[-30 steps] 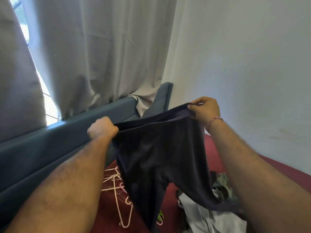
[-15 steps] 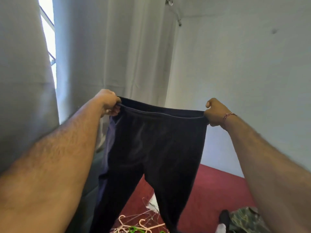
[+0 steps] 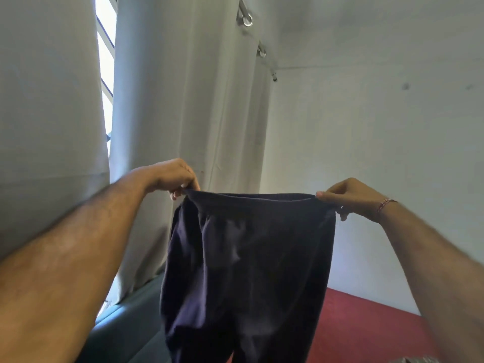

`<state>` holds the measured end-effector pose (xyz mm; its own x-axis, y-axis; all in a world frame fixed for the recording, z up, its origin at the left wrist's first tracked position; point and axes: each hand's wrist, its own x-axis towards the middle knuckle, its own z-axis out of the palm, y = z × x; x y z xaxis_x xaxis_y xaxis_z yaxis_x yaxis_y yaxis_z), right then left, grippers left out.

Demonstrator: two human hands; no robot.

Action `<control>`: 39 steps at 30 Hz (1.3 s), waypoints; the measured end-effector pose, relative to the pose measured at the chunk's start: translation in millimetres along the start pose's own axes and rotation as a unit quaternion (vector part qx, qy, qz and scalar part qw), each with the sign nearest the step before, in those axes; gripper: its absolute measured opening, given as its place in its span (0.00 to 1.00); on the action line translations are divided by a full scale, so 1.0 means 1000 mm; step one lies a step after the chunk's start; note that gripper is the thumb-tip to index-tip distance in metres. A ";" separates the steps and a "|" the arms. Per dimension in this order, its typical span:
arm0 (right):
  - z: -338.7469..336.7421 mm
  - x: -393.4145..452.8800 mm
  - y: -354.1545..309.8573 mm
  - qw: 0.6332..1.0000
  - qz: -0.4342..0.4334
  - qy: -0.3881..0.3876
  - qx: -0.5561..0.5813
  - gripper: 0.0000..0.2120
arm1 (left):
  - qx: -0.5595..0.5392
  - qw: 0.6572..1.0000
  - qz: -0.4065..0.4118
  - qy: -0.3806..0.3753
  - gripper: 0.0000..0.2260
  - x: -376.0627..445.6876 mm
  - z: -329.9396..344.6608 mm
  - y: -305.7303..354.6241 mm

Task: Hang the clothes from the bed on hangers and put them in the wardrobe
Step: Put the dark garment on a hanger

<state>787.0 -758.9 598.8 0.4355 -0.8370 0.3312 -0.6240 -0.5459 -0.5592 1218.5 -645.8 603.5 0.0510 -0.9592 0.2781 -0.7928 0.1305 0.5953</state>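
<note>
A pair of dark navy trousers [image 3: 248, 258] hangs in the air in front of me, waistband stretched flat at the top and the legs running out of the bottom of the view. My left hand [image 3: 172, 176] pinches the left end of the waistband. My right hand [image 3: 351, 197], with a red thread on its wrist, pinches the right end. Below, a strip of the red bed cover [image 3: 366, 323] shows. No hanger and no wardrobe are in view.
Grey curtains [image 3: 188, 113] hang on a rail behind the trousers, with a bright window gap [image 3: 106, 74] at the left. A white wall [image 3: 379, 140] fills the right. A teal headboard [image 3: 131, 328] runs along the lower left. A camouflage garment [image 3: 413, 359] peeks in at the bottom edge.
Both hands have lifted the trousers higher and spread the waistband wide and flat. My view has tilted up, so the hangers and clothes on the bed have dropped out of sight.
</note>
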 end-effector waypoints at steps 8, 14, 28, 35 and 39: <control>0.001 0.016 0.005 0.977 -0.016 0.115 -0.177 0.24 | -0.001 0.999 0.041 -0.034 0.08 0.000 0.014 -0.009; -0.006 0.021 0.018 0.996 -0.013 0.075 -0.051 0.21 | 0.118 0.986 0.095 0.075 0.03 0.026 0.031 -0.012; 0.021 0.025 0.108 0.915 0.018 -0.144 0.377 0.18 | -0.465 0.875 -0.055 0.122 0.12 0.030 0.130 -0.052; 0.101 0.036 0.106 0.939 0.204 0.006 0.276 0.17 | -0.258 0.891 -0.282 0.247 0.11 0.058 0.185 -0.004; 0.101 0.040 0.074 0.942 0.154 0.029 0.298 0.11 | -0.301 0.920 -0.193 0.161 0.06 0.063 0.207 0.060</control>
<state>823.4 -828.8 493.6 0.2451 -0.9627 0.1146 -0.2333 -0.1733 -0.9568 1048.5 -750.1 500.6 0.5112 -0.8524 0.1098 -0.2031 0.0044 0.9791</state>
